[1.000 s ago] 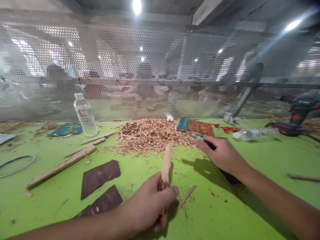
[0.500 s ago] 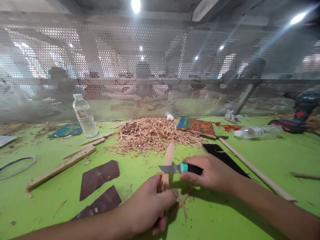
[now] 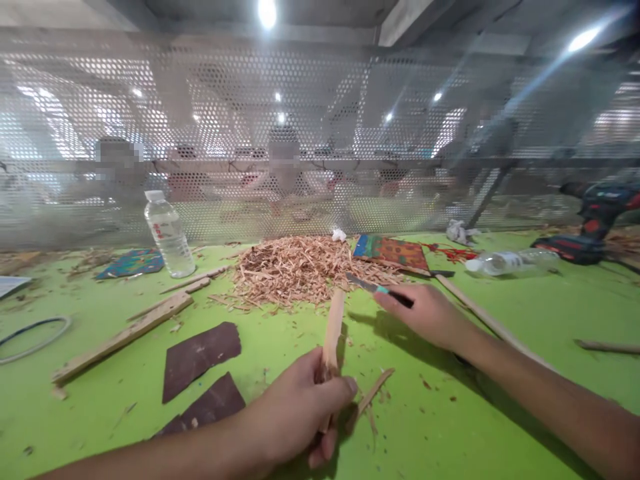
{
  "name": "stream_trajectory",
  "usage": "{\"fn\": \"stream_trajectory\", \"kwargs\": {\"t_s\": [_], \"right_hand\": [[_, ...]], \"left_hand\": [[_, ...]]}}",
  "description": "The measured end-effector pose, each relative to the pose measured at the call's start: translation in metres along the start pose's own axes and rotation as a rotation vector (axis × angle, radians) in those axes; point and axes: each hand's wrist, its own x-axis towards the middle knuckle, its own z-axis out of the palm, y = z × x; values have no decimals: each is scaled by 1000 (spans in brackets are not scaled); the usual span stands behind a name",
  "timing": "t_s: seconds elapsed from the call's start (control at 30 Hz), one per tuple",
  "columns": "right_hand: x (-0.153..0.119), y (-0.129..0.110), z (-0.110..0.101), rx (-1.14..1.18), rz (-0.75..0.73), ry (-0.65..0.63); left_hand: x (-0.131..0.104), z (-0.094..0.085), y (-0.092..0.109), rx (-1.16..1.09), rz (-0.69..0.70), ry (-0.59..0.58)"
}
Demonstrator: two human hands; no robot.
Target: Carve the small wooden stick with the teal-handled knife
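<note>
My left hand [image 3: 305,410] is closed around the lower part of a pale wooden stick [image 3: 333,323], whose flat upper end points away from me. To the right and farther forward, my right hand [image 3: 425,313] grips a knife [image 3: 363,283] by its black and teal handle. The blade points left, apart from the stick, near the edge of a heap of wood shavings [image 3: 290,270]. A curled wood strip [image 3: 373,395] lies on the green table just right of my left hand. My right hand and forearm hide the dark flat object seen there earlier.
Brown sandpaper pieces [image 3: 203,357] and a long wooden piece [image 3: 125,337] lie on the left. An upright water bottle [image 3: 170,237] stands behind them. On the right are a lying bottle [image 3: 513,262], a cordless drill [image 3: 585,230] and a wooden rod [image 3: 490,320]. A perforated metal screen [image 3: 320,133] borders the back.
My right hand has moved forward and to the right, carrying the knife off the stick. My left hand and the stick have stayed almost in place.
</note>
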Motion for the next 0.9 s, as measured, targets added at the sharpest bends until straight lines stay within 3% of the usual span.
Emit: {"fn": "stream_trajectory", "kwargs": {"t_s": [0.1,0.2,0.33,0.5,0.6,0.67,0.8,0.9], "right_hand": [[-20,-29,8,125,-202,-276],[-30,-43,14,157,-328,-340],[-17,-26,13,92,-241,-228],[10,15,1,-42,32,88],[12,19,-1,-24,55,166],[5,8,2,29,-11,97],[-15,-23,14,162,-240,-229],[-22,-32,19,167,-346,-293]], "left_hand": [[1,1,2,8,18,-38],[3,1,3,65,24,-49],[0,3,3,73,-5,-25],[-8,8,5,171,-2,-27],[-8,8,5,113,-28,25],[-6,7,4,68,-23,76],[-3,6,6,72,18,31],[-1,6,6,129,16,-1]]}}
